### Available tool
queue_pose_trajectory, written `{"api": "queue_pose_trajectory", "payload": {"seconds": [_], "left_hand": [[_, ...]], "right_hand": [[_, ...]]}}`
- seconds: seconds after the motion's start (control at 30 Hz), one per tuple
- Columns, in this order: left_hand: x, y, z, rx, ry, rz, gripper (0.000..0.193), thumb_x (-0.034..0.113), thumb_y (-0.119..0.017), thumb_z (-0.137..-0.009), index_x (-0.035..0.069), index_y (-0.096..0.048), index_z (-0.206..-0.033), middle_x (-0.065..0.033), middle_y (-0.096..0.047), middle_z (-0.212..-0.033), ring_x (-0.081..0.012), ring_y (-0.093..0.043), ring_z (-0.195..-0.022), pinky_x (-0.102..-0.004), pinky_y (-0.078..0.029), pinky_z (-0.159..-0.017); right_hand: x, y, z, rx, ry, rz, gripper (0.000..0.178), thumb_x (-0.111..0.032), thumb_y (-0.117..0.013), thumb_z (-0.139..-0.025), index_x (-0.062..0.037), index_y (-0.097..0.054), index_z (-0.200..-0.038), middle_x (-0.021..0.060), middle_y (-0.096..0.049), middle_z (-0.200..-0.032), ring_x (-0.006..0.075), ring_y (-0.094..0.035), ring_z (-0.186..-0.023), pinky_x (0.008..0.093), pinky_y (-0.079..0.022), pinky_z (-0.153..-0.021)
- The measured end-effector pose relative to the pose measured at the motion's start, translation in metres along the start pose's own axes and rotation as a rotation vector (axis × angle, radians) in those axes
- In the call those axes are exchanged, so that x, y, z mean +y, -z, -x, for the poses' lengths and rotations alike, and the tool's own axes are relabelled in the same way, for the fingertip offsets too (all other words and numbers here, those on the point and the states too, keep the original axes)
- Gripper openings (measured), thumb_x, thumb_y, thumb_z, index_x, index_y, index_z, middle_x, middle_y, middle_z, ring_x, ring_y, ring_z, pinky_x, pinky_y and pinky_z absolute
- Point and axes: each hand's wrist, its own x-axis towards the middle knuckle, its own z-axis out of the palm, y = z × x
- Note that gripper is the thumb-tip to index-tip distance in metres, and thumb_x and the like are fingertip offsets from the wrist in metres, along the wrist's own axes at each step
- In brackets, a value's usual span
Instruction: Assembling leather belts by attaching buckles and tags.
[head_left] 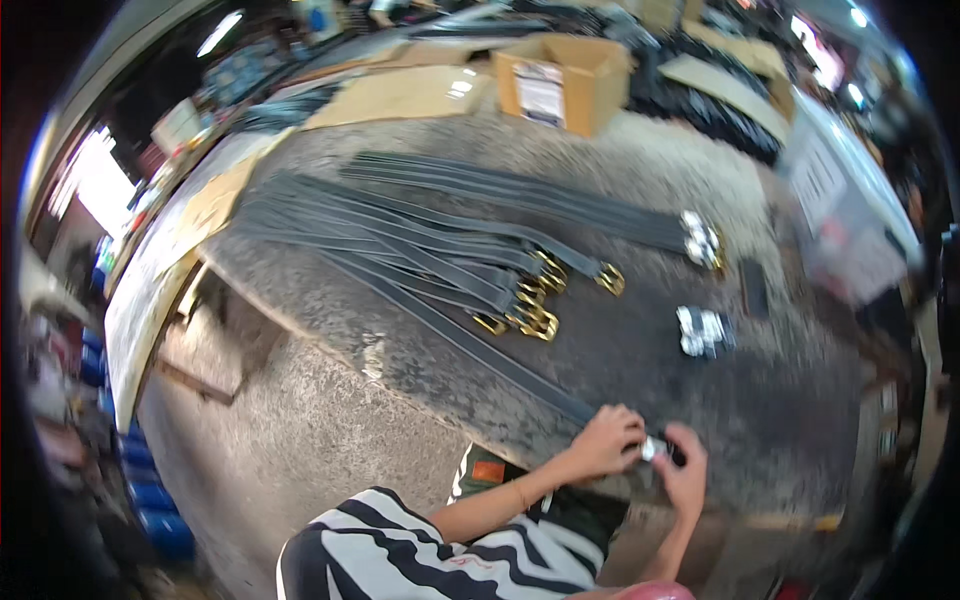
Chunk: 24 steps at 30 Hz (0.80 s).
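A dark grey belt [480,355] runs from the pile across the table's near edge to my hands. My left hand [608,440] has its fingers curled round the belt close to its end. With thumb and fingers, my right hand [683,470] grips a small white piece [651,450] at that end; the buckle itself is hidden there. Farther off lies a fanned pile of belts [400,240] with gold buckles [535,300]. Behind it, a neat stack of belts [530,195] has white pieces [700,240] over its buckles. Several loose white pieces [705,330] lie to the right.
A dark flat oblong object [754,288] lies right of the stack. An open cardboard box [565,85] stands at the back, beside cardboard sheets [395,95]. A translucent plastic bin [845,200] is at the right. The worn grey table [790,400] ends just before my body.
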Motion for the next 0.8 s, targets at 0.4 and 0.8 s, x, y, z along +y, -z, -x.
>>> {"api": "queue_pose_trajectory", "payload": {"seconds": [0.4, 0.8], "left_hand": [[0.006, 0.002, -0.013, -0.043, 0.075, -0.006, 0.014, 0.022, -0.077, -0.079, 0.010, -0.072, -0.085, -0.0022, -0.065, -0.100, -0.0234, -0.058, -0.099, -0.0385, -0.042, -0.087], [0.008, 0.001, -0.009, -0.044, 0.128, 0.002, 0.015, 0.022, -0.075, -0.081, 0.010, -0.072, -0.087, -0.0018, -0.065, -0.099, -0.0222, -0.058, -0.097, -0.0371, -0.043, -0.086]], "right_hand": [[0.162, 0.123, -0.248, 0.523, -0.191, 0.734, 0.076, -0.057, -0.073, -0.084, -0.0012, -0.059, -0.133, 0.0240, -0.060, -0.133, 0.0378, -0.056, -0.126, 0.0459, -0.044, -0.104], [0.212, 0.151, -0.356, 0.235, -0.811, 0.596, 0.121, -0.058, -0.090, -0.047, -0.0292, -0.039, -0.153, 0.0189, -0.033, -0.159, 0.0402, -0.026, -0.148, 0.0664, -0.022, -0.112]]}}
